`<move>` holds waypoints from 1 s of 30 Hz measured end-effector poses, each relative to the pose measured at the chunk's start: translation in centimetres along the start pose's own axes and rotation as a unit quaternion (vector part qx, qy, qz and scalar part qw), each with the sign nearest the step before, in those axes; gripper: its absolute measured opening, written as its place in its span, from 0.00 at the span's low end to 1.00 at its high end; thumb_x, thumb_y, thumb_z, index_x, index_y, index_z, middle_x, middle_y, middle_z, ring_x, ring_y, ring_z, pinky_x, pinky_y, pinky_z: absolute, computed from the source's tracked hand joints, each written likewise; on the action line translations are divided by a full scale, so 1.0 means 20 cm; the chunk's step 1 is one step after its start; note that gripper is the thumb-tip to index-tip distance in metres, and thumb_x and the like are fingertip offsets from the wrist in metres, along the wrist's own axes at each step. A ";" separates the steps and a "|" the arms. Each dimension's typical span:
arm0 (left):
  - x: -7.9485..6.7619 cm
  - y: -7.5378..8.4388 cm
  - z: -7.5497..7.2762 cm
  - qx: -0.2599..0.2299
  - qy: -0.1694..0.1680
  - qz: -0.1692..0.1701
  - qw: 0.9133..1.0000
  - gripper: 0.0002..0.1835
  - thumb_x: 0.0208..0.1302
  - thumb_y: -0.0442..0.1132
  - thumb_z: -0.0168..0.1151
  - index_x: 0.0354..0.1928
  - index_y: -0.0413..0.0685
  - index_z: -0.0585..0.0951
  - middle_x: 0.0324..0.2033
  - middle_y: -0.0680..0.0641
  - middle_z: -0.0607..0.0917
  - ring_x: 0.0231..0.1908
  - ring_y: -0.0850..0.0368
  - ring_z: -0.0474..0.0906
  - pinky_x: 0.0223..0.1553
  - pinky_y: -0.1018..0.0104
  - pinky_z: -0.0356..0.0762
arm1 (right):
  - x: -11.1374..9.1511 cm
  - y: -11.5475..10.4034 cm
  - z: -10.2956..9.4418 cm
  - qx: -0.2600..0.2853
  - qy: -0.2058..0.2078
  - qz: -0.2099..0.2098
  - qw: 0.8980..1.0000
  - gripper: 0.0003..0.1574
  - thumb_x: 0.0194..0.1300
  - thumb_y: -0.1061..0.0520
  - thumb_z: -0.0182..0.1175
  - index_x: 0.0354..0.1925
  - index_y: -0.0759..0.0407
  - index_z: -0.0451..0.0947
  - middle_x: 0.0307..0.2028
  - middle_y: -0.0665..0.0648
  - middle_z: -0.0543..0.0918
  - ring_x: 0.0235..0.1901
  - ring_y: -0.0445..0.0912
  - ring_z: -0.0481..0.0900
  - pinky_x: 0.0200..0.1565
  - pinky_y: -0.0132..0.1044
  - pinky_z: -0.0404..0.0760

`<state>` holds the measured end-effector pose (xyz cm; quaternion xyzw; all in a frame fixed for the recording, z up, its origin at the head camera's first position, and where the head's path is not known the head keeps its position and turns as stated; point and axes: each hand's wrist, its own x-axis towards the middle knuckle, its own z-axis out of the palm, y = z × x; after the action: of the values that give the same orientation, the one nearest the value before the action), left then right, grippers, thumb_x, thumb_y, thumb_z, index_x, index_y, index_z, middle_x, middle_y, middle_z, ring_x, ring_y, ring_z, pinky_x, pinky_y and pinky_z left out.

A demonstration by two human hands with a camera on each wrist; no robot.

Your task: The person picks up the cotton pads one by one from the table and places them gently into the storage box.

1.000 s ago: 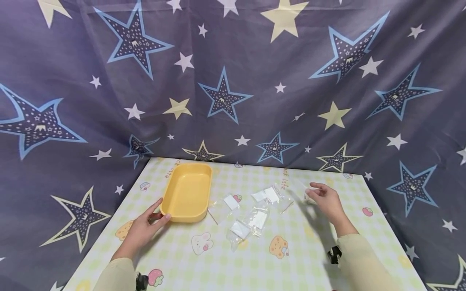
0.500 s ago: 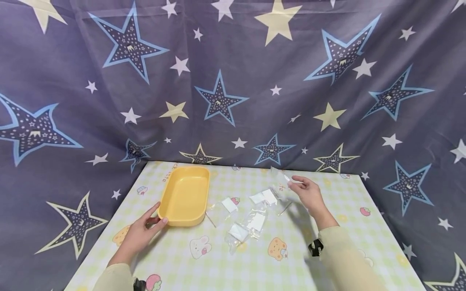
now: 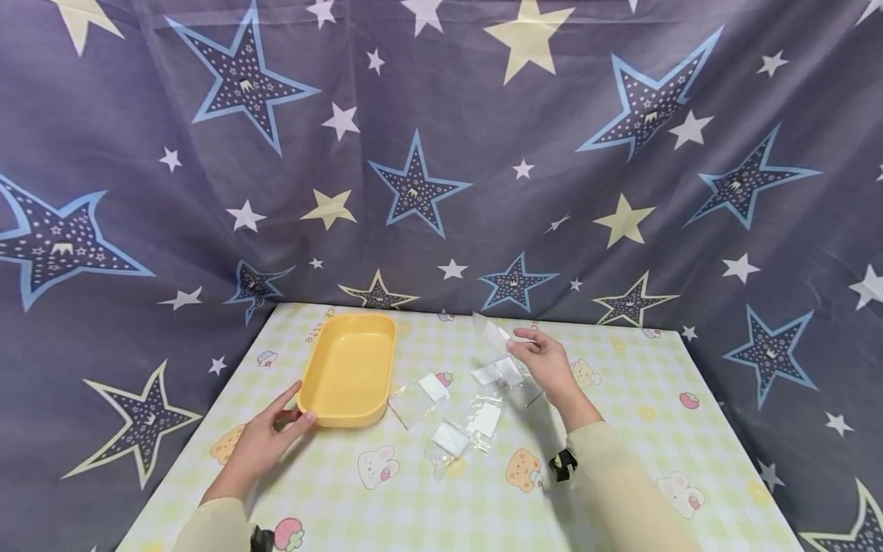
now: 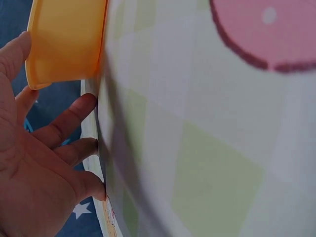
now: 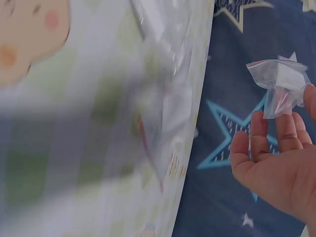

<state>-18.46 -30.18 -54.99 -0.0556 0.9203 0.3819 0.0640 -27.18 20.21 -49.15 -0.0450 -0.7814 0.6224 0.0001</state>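
At a yellow tray point(image 3: 348, 372) my left hand point(image 3: 265, 441) holds the near left corner, thumb on the near wall and index finger on the left side. In the left wrist view its other fingers point(image 4: 69, 121) are spread beside the table surface. My right hand point(image 3: 548, 368) pinches a small clear zip bag point(image 5: 284, 81) with a white piece inside, raised above the table. Below it lie similar clear bags with white pieces, one of them a flat bag point(image 3: 498, 372) partly overlapped by the hand.
More clear bags lie mid-table: a bag point(image 3: 433, 387) by the tray, a bag point(image 3: 485, 419) and a bag point(image 3: 451, 438) nearer. A thin reddish stick-like strip point(image 3: 398, 415) lies right of the tray. The checked tabletop point(image 3: 441, 521) ends at a star-patterned curtain point(image 3: 448, 92).
My right hand has carried the pinched bag leftward over the other bags, toward the tray. My left hand has stayed at the tray's corner.
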 end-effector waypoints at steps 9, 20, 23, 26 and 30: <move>0.01 0.01 -0.01 0.008 -0.007 0.002 1.000 0.52 0.69 0.76 0.60 0.87 0.71 0.52 0.69 0.36 0.82 0.76 0.27 0.67 0.73 0.24 0.63 | -0.07 -0.08 0.29 0.035 -0.011 -0.007 0.999 0.27 0.74 0.51 0.70 0.67 0.56 0.81 0.50 0.61 0.92 0.55 0.52 0.89 0.64 0.48 0.83; 0.01 -0.01 0.00 0.004 -0.002 0.002 1.000 0.51 0.69 0.75 0.60 0.87 0.68 0.53 0.68 0.35 0.83 0.74 0.28 0.70 0.73 0.26 0.65 | -0.19 -0.10 0.69 0.053 -0.062 0.030 0.996 0.28 0.74 0.48 0.69 0.65 0.59 0.82 0.48 0.61 0.93 0.50 0.54 0.91 0.62 0.50 0.85; 0.01 -0.01 0.00 0.002 -0.003 0.003 1.000 0.52 0.69 0.75 0.60 0.87 0.68 0.53 0.68 0.35 0.83 0.74 0.28 0.70 0.73 0.26 0.66 | -0.21 -0.11 0.78 0.054 -0.060 0.042 0.996 0.27 0.73 0.46 0.70 0.63 0.57 0.84 0.47 0.57 0.93 0.52 0.52 0.90 0.62 0.50 0.85; 0.01 0.00 0.00 0.002 -0.005 0.001 1.000 0.52 0.69 0.75 0.60 0.87 0.68 0.53 0.68 0.35 0.82 0.74 0.28 0.70 0.73 0.26 0.65 | -0.23 -0.12 0.84 0.053 -0.058 0.047 0.996 0.25 0.71 0.46 0.72 0.61 0.56 0.85 0.47 0.57 0.93 0.50 0.50 0.90 0.59 0.49 0.86; 0.01 0.00 0.00 0.004 -0.001 0.002 1.000 0.51 0.69 0.75 0.60 0.87 0.68 0.53 0.68 0.35 0.83 0.74 0.29 0.71 0.73 0.26 0.66 | -0.23 -0.16 0.89 0.049 -0.056 0.033 0.997 0.24 0.70 0.48 0.73 0.59 0.55 0.85 0.47 0.58 0.93 0.46 0.47 0.90 0.54 0.44 0.87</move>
<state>-18.75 -30.18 -55.06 -0.0530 0.9217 0.3789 0.0648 -23.82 1.79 -49.89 -0.0364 -0.7466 0.6614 -0.0619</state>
